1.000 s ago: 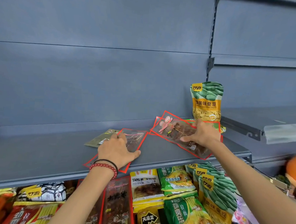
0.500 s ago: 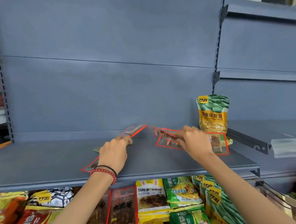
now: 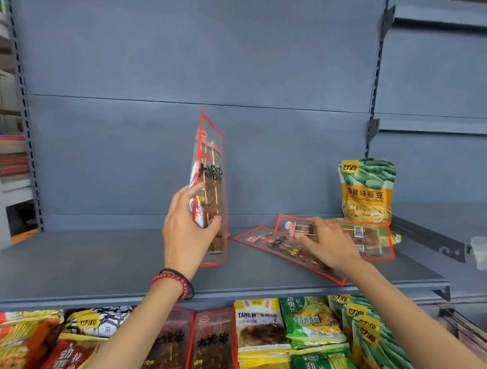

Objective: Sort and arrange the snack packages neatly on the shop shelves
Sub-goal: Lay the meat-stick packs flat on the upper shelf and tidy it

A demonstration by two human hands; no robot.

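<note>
Head view: grey shelf (image 3: 91,261) is seen with a green-yellow bean bag (image 3: 366,190) stood upright at its back right, taken as landmark

Upright skewer pack (image 3: 208,179), clear with red edging, is held on end well left of the bean bag. It is gripped at its lower half by the left hand (image 3: 187,232), thumb curled on the front face, fingers wrapped behind. Whether its bottom edge touches the shelf cannot be told. Red bead bracelet (image 3: 172,282) and a black band are worn on that wrist

Two more red-edged packs are laid flat just in front of the bean bag. Rear flat pack (image 3: 372,236) is lying closest to the bean bag, its far edge against the bag's base. Front flat pack (image 3: 270,242) is angled out to the left of and nearer than the bean bag, and is partly overlapped with the rear one. Right hand (image 3: 328,245) is laid over both, fingers straight and spread, nothing pinched

Lower-tier packages (image 3: 260,329) are seen below the bean bag level, red, yellow and green bags stacked in rows under the shelf lip
</note>
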